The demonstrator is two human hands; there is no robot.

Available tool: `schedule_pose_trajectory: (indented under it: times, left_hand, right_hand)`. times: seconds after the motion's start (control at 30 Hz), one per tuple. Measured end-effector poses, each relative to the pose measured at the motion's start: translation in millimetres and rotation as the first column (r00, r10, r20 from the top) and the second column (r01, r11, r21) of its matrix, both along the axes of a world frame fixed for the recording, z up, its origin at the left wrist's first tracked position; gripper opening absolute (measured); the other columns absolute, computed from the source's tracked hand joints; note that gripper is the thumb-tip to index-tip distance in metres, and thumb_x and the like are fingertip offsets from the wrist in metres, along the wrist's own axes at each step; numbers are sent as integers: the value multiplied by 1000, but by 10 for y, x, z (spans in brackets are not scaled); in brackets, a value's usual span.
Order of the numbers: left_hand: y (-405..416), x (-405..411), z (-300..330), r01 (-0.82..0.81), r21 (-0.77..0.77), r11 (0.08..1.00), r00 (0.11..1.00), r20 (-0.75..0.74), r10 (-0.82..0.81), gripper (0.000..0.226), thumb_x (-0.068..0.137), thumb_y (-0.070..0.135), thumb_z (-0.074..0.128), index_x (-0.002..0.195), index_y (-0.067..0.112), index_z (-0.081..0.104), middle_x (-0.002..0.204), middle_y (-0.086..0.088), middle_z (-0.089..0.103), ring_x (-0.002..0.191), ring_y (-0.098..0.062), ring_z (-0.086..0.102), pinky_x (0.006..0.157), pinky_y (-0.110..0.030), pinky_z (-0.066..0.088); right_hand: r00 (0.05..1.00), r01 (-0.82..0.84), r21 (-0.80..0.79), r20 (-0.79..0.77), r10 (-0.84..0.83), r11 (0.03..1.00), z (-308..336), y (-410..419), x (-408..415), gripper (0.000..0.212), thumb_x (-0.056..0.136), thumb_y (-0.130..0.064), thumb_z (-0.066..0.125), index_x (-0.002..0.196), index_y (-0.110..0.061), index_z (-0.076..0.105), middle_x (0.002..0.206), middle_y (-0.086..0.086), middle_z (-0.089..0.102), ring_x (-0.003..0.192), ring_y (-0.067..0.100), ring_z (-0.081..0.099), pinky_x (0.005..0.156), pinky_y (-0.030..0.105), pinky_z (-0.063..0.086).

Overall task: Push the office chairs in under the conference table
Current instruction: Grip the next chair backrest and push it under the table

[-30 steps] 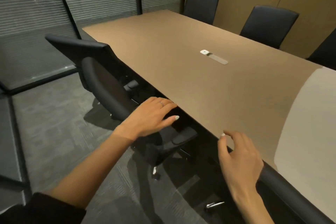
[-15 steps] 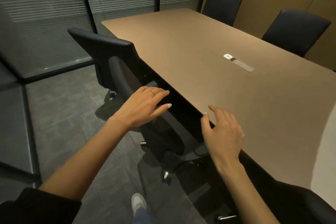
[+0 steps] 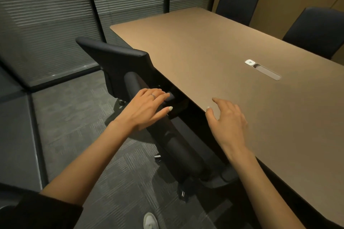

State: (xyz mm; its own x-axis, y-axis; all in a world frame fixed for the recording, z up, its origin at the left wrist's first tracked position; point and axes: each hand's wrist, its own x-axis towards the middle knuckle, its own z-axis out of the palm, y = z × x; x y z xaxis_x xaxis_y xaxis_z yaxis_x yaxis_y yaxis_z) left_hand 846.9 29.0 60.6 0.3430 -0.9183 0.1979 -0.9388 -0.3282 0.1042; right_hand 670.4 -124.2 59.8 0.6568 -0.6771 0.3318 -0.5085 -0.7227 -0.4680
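The long brown conference table [image 3: 214,57] fills the right half of the view. A black office chair [image 3: 178,147] stands at its near long side, its rounded backrest close to the table edge and its seat under the top. My left hand [image 3: 147,108] lies flat on top of that backrest, fingers stretched out, not curled around it. My right hand [image 3: 227,122] hovers open just above the table edge, holding nothing. Just beyond stands a second black chair [image 3: 115,61], its flat back against the table edge.
Two dark chairs [image 3: 238,3] [image 3: 316,29] stand at the table's far side, against a tan wall. A cable outlet [image 3: 262,69] sits in the tabletop. Glass walls with blinds [image 3: 55,15] close off the left. Grey carpet [image 3: 74,126] lies open at left; my shoe [image 3: 150,221] shows below.
The view has shifted left along the table. My left hand stayed on the chair's backrest while my right hand moved up from beside the edge to above the tabletop.
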Motion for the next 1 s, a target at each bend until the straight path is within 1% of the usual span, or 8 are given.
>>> schedule_pose_trajectory:
  times: [0.13,0.37,0.57,0.77,0.83,0.9,1.0]
  left_hand:
    - [-45,365,-11,30,30,999,1000,3,-30,70,93,57,13,129,9,49,125,-13,58,122,-27,48,101,-42,34]
    - [-93,863,-90,63,40,997,998,-4,-63,67,93,56,18,131,10,47,129,-12,56,126,-25,44,103,-40,31]
    - [-128,1128,-267,119,54,991,993,4,-120,64,93,55,21,132,11,48,133,-11,53,132,-23,37,107,-40,26]
    - [-193,1387,-401,224,79,971,974,5,-225,69,91,60,20,133,14,47,136,-10,51,135,-21,31,111,-42,17]
    - [-274,1494,-462,296,108,949,955,-8,-297,73,89,64,18,132,15,48,135,-9,52,135,-21,31,112,-42,16]
    - [-318,1549,-528,343,121,932,939,-24,-342,77,88,68,15,132,16,49,135,-8,52,134,-21,33,111,-42,18]
    - [-376,1659,-602,429,145,892,903,-69,-423,82,85,74,13,132,17,49,135,-7,51,131,-22,37,108,-40,26]
  right_hand:
    - [999,19,28,-28,-18,999,-6,-18,311,39,93,-29,49,129,-14,53,126,6,59,118,23,47,95,37,35]
    - [996,47,62,-84,-42,997,-37,-11,730,42,94,-31,46,133,-16,49,130,5,56,120,22,45,98,37,34]
    - [983,88,83,-167,-73,993,-138,56,886,44,95,-35,44,135,-17,46,133,3,54,122,19,45,99,35,35]
    - [966,165,101,-217,-140,981,-221,133,1005,47,95,-40,42,138,-18,43,135,4,53,124,21,45,100,37,36]
    - [952,227,101,-230,-200,969,-254,191,1037,48,95,-42,42,137,-19,43,134,4,54,123,21,46,99,38,37]
    - [938,256,99,-267,-222,962,-307,256,1044,49,94,-43,41,137,-19,44,134,3,54,122,20,46,99,37,37]
    - [903,341,126,-318,-288,931,-416,391,1074,51,94,-44,42,138,-19,43,136,2,52,126,20,43,102,36,33]
